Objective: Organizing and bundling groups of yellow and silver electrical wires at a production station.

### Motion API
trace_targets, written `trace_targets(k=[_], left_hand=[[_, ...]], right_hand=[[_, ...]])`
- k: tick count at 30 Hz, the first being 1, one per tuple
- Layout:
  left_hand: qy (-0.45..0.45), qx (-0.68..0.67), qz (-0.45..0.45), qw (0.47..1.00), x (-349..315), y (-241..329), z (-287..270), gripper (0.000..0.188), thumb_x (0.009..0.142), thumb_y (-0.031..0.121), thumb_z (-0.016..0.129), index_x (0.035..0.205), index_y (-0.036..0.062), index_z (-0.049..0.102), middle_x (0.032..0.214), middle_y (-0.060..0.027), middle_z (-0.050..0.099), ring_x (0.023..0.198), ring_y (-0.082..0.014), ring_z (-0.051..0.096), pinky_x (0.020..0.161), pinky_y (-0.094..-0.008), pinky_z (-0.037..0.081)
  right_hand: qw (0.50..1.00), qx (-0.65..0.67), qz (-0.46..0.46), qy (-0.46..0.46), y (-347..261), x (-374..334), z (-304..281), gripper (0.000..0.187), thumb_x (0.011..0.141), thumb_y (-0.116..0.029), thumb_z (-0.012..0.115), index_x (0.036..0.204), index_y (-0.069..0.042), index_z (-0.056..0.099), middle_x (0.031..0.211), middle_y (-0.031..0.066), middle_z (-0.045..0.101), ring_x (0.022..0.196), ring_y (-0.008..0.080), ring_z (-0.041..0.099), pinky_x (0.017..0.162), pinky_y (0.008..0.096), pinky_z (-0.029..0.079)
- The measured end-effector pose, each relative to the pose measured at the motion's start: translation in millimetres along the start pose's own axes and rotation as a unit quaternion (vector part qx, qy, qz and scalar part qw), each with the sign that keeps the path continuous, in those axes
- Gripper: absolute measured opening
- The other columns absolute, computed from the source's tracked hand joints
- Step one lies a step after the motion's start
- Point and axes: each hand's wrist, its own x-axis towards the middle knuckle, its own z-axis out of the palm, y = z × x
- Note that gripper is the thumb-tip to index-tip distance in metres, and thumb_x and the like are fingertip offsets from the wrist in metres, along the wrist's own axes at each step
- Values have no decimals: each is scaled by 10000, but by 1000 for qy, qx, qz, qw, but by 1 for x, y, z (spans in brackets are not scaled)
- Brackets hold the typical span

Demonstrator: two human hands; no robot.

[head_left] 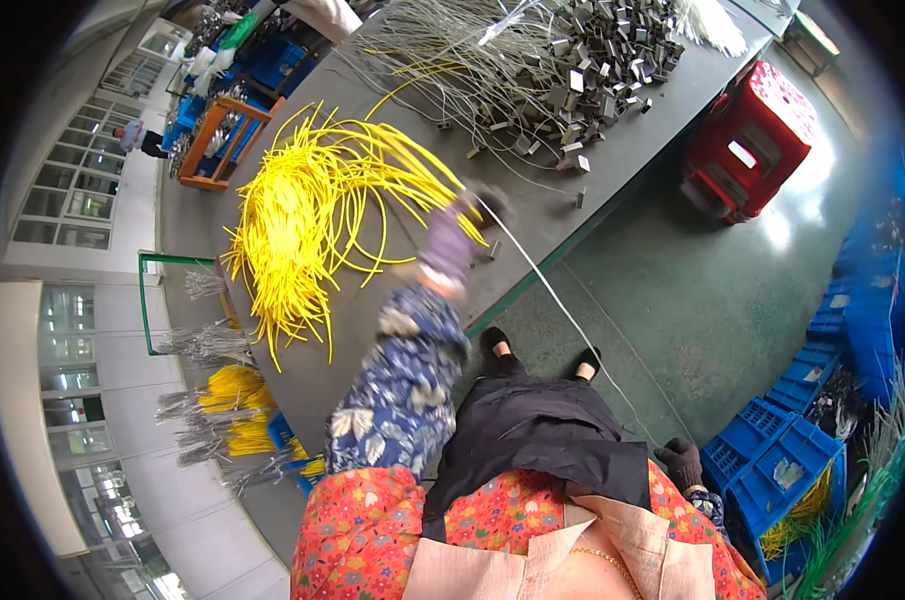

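Observation:
My left hand (458, 232), in a purple-grey glove, is closed above the table, its fingertips smeared by motion. A thin white wire (548, 285) runs taut from its fingers down toward my right side. Around that hand, the ends of a large pile of yellow tubes (293, 225) arc across the table; whether it also grips them I cannot tell. Low on the right, my right hand (681, 462), in a dark glove, appears closed at the wire's other stretch. Its fingers are small and partly hidden.
Grey wires with many metal blocks (603, 75) cover the far part of the grey table (368, 315). A red vehicle-shaped object (753, 145) stands beyond the table's right edge. Blue crates (773, 460) are by my right side. Bundles of wires hang at left; another person (138, 138) stands far off.

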Motion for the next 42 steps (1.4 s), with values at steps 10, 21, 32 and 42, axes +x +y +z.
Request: trace_targets(k=[10, 21, 32, 42], left_hand=[[47, -223, 35, 973, -12, -50, -36, 438, 866, 340, 529, 1074, -45, 519, 996, -158, 612, 877, -286, 611, 806, -408, 522], [165, 134, 88, 973, -21, -101, -33, 205, 879, 262, 547, 871, 57, 555, 769, -57, 603, 709, -189, 599, 660, -324, 504], [165, 106, 232, 953, -70, -15, 10, 210, 859, 223, 568, 866, 16, 604, 751, -73, 632, 621, -150, 606, 589, -269, 509], [278, 231, 191, 913, -38, -22, -46, 173, 793, 188, 658, 828, 23, 622, 688, -33, 610, 555, -122, 585, 536, -242, 491]], right_hand=[[998, -28, 49, 33, 27, -5, -10, 282, 655, -238, 709, 768, 4, 617, 661, 87, 599, 623, 162, 533, 592, 323, 406], [999, -10, 32, 7, 27, -36, -4, 275, 649, -261, 703, 733, -11, 623, 666, 91, 599, 640, 185, 538, 605, 327, 402], [963, -191, -190, 28, 20, 48, 13, 387, 674, -314, 691, 838, 29, 627, 778, 213, 625, 701, 266, 609, 663, 358, 457], [890, 196, -339, -233, -369, 48, 100, 412, 780, -232, 623, 1093, 17, 526, 937, 72, 581, 697, 87, 522, 644, 219, 439]])
